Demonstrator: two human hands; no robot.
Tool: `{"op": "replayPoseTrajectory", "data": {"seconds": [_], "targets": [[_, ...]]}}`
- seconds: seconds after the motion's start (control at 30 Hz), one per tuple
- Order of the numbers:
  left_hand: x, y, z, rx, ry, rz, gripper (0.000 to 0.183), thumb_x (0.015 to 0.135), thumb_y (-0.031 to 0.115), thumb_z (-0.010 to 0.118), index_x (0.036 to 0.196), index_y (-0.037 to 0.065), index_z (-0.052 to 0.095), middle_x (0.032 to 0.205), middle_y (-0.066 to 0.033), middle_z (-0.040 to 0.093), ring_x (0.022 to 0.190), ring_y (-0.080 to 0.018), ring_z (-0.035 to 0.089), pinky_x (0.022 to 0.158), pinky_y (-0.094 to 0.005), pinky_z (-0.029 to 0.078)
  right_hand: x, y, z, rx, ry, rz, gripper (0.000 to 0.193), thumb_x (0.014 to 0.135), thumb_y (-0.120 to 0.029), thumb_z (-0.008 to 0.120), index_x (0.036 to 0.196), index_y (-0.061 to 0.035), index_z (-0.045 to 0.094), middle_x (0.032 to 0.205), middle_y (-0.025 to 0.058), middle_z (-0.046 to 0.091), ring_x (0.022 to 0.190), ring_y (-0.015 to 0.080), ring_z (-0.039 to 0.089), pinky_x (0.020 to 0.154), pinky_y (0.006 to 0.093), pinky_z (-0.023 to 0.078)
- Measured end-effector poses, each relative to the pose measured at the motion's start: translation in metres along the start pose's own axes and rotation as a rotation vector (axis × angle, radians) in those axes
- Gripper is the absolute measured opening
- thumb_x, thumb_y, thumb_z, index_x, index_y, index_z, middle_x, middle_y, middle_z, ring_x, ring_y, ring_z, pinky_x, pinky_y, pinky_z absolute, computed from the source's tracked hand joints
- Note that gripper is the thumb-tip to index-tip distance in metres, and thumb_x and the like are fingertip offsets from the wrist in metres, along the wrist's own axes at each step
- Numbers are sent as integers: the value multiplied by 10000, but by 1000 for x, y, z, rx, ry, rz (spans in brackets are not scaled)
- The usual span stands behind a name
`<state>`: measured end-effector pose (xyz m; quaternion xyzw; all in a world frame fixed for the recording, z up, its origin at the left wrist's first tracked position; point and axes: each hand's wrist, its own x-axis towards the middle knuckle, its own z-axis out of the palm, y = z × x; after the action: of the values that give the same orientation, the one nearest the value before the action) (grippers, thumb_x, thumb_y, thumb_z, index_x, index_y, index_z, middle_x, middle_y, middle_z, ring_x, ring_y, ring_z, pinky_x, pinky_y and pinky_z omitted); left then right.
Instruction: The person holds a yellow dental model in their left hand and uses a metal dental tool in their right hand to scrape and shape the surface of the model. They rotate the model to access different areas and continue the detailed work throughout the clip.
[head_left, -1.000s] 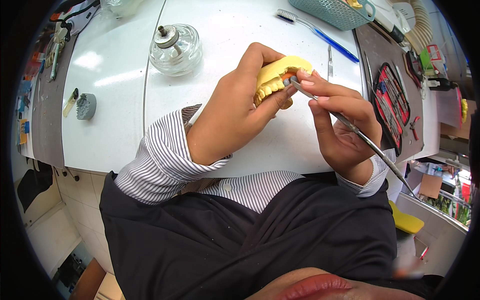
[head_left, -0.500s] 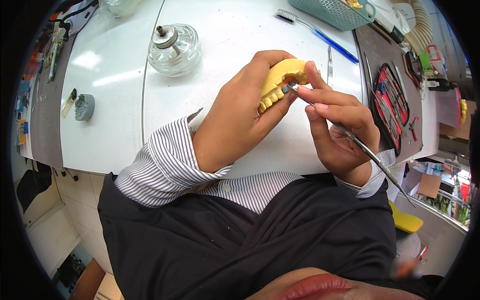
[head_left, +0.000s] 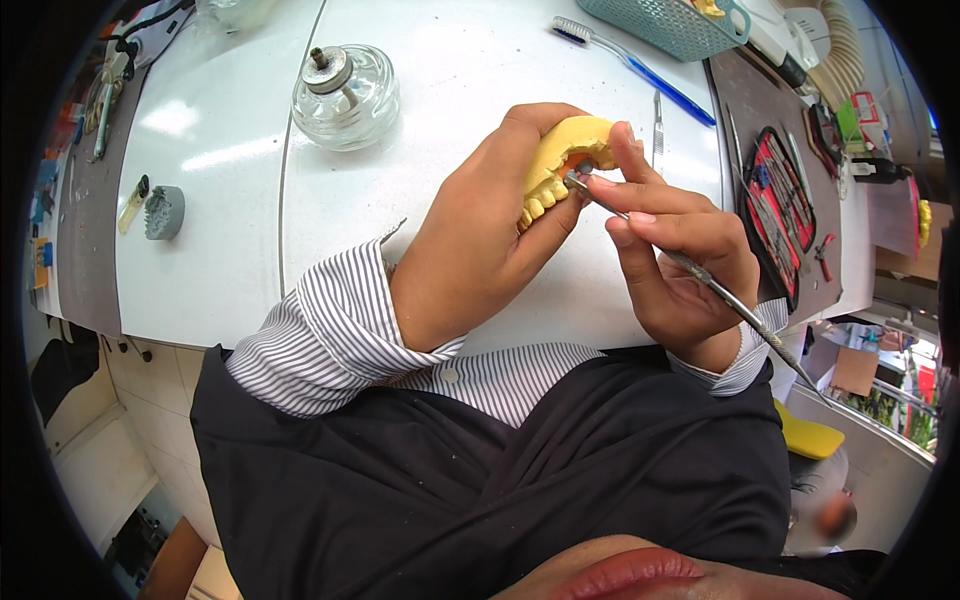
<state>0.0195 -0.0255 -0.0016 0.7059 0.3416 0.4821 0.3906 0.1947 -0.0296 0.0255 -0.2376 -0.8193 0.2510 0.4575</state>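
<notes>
My left hand (head_left: pixel 480 225) is closed round a yellow plaster dental model (head_left: pixel 555 160), its row of teeth turned toward me. In my right hand (head_left: pixel 695 245) is a slim metal dental carving tool (head_left: pixel 715 285), pinched between thumb and fingers. The tool's tip meets the model at a gap in the teeth, by a small grey piece (head_left: pixel 585 168); the exact contact is partly hidden. Fingertips of the right hand rest against the model's right end. A bit of orange-red shows inside the arch.
A glass spirit lamp (head_left: pixel 345 98) stands left of my hands. Farther left are a grey dental mould piece (head_left: pixel 164 213) and a small vial (head_left: pixel 133 205). A blue toothbrush (head_left: pixel 640 70), a scalpel-like tool (head_left: pixel 658 130), a basket (head_left: pixel 665 28) and a red-lined instrument case (head_left: pixel 778 215) lie right.
The tool's tip has shifted slightly at the gap in the teeth. Both hands keep their holds, and the whole view has moved a little.
</notes>
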Motion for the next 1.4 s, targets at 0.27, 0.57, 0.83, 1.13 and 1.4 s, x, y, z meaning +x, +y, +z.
{"op": "replayPoseTrajectory", "data": {"seconds": [0.27,0.57,0.83,1.13,1.4], "targets": [[0,3,1,-16,11,-13,353,895,2,506,1228,-13,389,1051,-114,540,905,-151,584,759,-243,484,0,-2,-1,-9,-5,16,218,827,141,521,990,17,446,1017,280,601,1121,406,510,1002,522,372],[-2,3,2,-50,17,-27,339,906,38,508,1219,-14,388,1041,-117,541,908,-155,586,780,-244,473,1,-1,-1,18,4,7,221,825,119,550,990,-1,465,1033,255,610,1137,385,504,998,503,380],[-1,4,2,-110,-12,-81,339,916,54,501,1222,-16,373,1043,-112,534,913,-144,582,757,-236,480,-1,4,-2,43,27,-25,247,807,111,587,1001,-16,504,1070,199,625,1165,355,490,976,465,414],[-2,4,1,-111,-9,-70,339,913,50,503,1220,-16,376,1047,-111,531,917,-139,576,762,-236,476,2,0,-3,3,-21,-13,222,834,116,537,987,-3,428,1014,287,603,1111,410,517,989,515,389],[-1,11,0,-210,-37,-203,342,906,42,507,1217,-18,380,1037,-111,541,921,-144,573,771,-238,468,3,0,-4,18,-30,-21,209,840,100,544,981,-10,436,1018,286,604,1107,415,518,981,512,396]]}}
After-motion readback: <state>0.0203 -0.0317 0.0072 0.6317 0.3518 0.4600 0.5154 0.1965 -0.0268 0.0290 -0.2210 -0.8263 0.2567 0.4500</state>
